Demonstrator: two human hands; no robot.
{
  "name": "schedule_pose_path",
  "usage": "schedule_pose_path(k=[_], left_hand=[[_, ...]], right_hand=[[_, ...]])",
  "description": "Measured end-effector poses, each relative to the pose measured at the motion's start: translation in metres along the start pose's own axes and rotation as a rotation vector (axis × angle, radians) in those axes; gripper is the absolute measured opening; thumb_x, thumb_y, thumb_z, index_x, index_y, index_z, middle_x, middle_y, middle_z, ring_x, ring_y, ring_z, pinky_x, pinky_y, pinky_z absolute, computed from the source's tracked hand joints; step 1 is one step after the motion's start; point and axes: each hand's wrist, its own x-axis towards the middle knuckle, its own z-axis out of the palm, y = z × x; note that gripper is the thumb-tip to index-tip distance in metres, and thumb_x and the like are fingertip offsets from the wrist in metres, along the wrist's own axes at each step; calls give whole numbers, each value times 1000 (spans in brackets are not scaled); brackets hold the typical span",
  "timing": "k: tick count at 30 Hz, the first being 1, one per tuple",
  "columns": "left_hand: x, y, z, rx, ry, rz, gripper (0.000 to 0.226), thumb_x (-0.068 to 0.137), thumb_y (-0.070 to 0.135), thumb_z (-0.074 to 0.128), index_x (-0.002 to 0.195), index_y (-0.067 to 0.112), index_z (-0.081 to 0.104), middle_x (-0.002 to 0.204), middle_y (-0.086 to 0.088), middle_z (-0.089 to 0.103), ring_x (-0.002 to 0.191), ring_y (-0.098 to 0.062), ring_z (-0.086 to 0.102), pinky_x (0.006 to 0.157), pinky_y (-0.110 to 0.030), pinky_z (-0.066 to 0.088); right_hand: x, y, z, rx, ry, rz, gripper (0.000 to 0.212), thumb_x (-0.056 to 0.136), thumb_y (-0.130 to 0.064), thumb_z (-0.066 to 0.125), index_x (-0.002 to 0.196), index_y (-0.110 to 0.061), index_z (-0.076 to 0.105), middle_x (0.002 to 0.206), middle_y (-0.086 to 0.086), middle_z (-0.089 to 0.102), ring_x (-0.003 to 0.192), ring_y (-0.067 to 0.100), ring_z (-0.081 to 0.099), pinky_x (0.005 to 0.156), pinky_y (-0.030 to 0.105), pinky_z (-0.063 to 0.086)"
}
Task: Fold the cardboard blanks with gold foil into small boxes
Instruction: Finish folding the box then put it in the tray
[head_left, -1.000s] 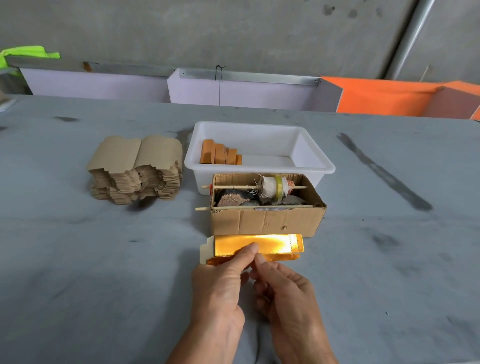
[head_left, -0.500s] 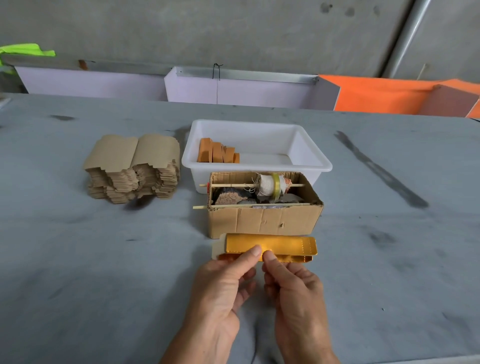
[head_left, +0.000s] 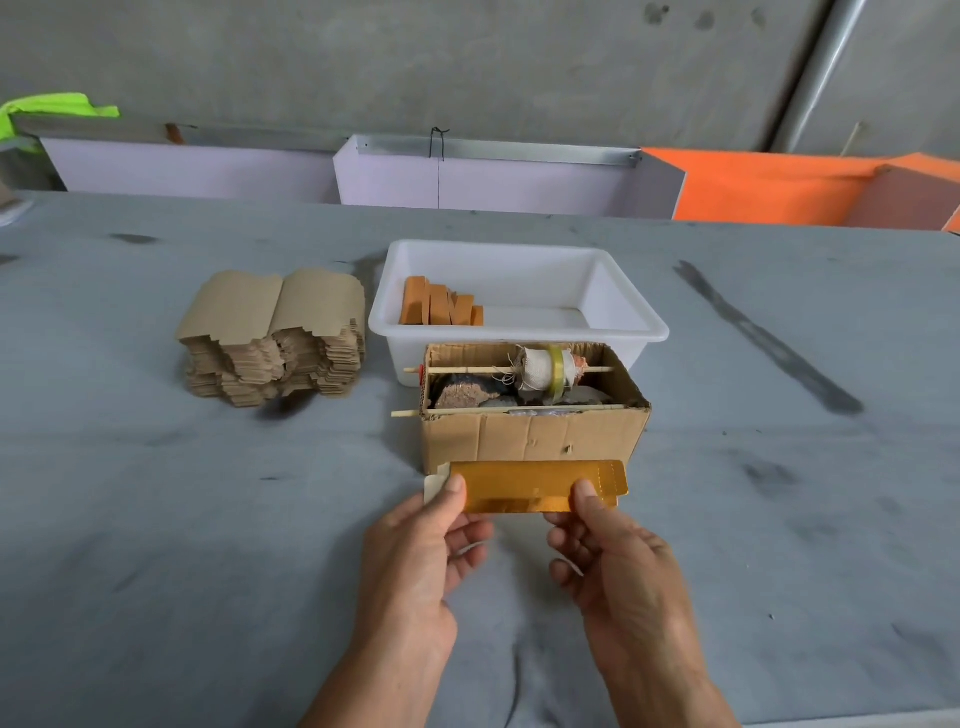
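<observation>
A long gold-foil cardboard blank (head_left: 524, 486) is held just in front of the brown cardboard box, its shiny side towards me. My left hand (head_left: 421, 551) pinches its left end, thumb on the foil. My right hand (head_left: 613, 545) pinches its right part, thumb on the foil. A pale flap sticks out at the blank's left end. A stack of flat brown blanks (head_left: 272, 335) lies on the table to the left. Several folded orange-gold boxes (head_left: 441, 307) stand in the white plastic tub (head_left: 644, 319).
A brown cardboard box (head_left: 530, 439) with sticks across it, a spool of thread and stones stands between the tub and my hands. Purple and orange bins (head_left: 488, 182) line the far table edge below a concrete wall. Grey cloth covers the table.
My hands have moved apart along the blank, from pinching together at its middle to holding its two ends. The blank now stands flatter and a little further right.
</observation>
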Motion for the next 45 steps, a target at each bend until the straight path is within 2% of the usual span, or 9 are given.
schedule_pose_path(k=[7,13,18,23,28,33,38,42,45], left_hand=[[4,1,-1,31,4,29,12,85,15,64,78,6,64,52,-5,64,42,-10,58,40,-17,45],[-10,-5,4,63,-102,-25,28,51,23,77,73,7,68,74,-11,72,55,-13,61,46,-21,50],[-9,-6,13,49,-64,-34,10,71,0,74,74,5,66,64,-8,70,50,-11,61,45,-19,48],[-8,-2,11,104,-63,70,11,73,-3,72,72,6,66,61,-6,69,50,-12,61,54,-26,47],[-5,-2,8,129,-81,69,14,73,-6,71,66,6,66,59,-8,66,51,-15,59,54,-27,50],[-8,1,4,69,-178,-34,23,89,24,58,81,6,68,77,-16,73,62,-20,70,51,-26,54],[-4,9,2,79,-127,-57,42,87,45,53,84,6,68,74,-11,73,58,-16,68,48,-25,50],[-2,13,2,19,-64,2,10,81,17,68,78,9,63,63,-8,69,51,-15,65,43,-22,50],[0,16,1,1,-44,36,9,83,7,67,75,10,63,59,-6,67,48,-13,63,43,-20,50]], right_hand=[[7,-3,-4,-24,41,-64,33,86,-10,65,53,-11,63,50,4,53,43,9,49,41,17,45],[4,-5,2,62,7,-41,18,85,-10,64,68,-5,65,52,3,56,46,9,55,45,17,50],[-2,-7,5,-28,-35,-12,22,82,-15,67,60,-13,71,60,4,63,50,8,57,46,20,48],[-2,-15,3,-126,-44,-39,15,71,-24,72,56,-20,72,54,-4,56,50,5,55,57,26,39],[0,-17,1,-141,-1,-38,11,77,-15,70,66,-14,69,52,-3,54,47,5,51,56,26,39],[0,-17,1,-109,35,-36,16,82,-11,68,66,-13,68,57,2,53,46,6,52,51,22,42],[-3,-18,3,-101,29,-26,14,83,-13,68,69,-12,67,62,5,51,48,8,53,54,24,42],[-5,-18,4,-142,-5,-46,7,81,-11,69,75,-14,70,63,3,58,54,10,59,59,27,40],[-6,-19,2,-248,-27,-135,16,79,-11,71,94,-15,72,74,2,65,68,12,61,61,26,44]])
